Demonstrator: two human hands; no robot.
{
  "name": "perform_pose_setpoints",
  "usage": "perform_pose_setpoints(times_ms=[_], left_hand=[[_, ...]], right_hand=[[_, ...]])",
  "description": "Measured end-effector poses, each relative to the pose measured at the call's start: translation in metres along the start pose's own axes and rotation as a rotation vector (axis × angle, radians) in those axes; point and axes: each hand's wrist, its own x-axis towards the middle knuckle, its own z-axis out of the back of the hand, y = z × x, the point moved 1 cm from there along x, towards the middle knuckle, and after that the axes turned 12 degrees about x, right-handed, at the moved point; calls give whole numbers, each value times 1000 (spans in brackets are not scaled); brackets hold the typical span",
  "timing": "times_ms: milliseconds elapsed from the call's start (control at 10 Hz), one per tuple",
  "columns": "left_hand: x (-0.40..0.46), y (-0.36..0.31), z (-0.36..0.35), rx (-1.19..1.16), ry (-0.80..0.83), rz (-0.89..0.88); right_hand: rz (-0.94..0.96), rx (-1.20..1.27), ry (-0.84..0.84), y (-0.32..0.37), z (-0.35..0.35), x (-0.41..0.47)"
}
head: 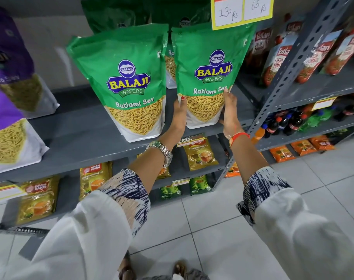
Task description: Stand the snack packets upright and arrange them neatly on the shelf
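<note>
Green foil fills the centre of the frame: two upright Balaji Wafers pouches printed "Ratlami Sev" stand side by side on the grey metal shelf (81,136), each with a clear window showing yellow sev. The right-hand pouch (207,77) is held between both hands near its base, the left hand (179,116) flat against its left edge with fingers pressed together and pointing up, the right hand (229,112) flat against its right edge in the same way. The left-hand pouch (129,83) stands free just beside it, and a third green pouch (170,65) peeks through the gap behind them. A steel wristwatch (162,151) sits on the left wrist and a red thread band (238,136) on the right. At upper centre-right hangs a yellow price tag (241,12) handwritten "130 Rs" and "65 Rs". Purple sev pouches (12,93) stand at the left edge. Kissan Fresh Tomato ketchup pouches (277,57) fill the upper right, and Wagh Bakri tea packets (95,178) lie on the shelf below.
</note>
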Motion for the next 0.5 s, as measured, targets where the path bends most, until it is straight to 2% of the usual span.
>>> perform_pose_setpoints(times_ms=[300, 400, 500], left_hand=[[-14, -1, 3, 21, 5, -47], [-23, 9, 6, 116, 5, -109], [-42, 18, 12, 188, -87, -219]], right_hand=[[18, 8, 4, -5, -1, -6], [92, -60, -38, -7, -6, -16], [269, -191, -77, -11, -13, -35]])
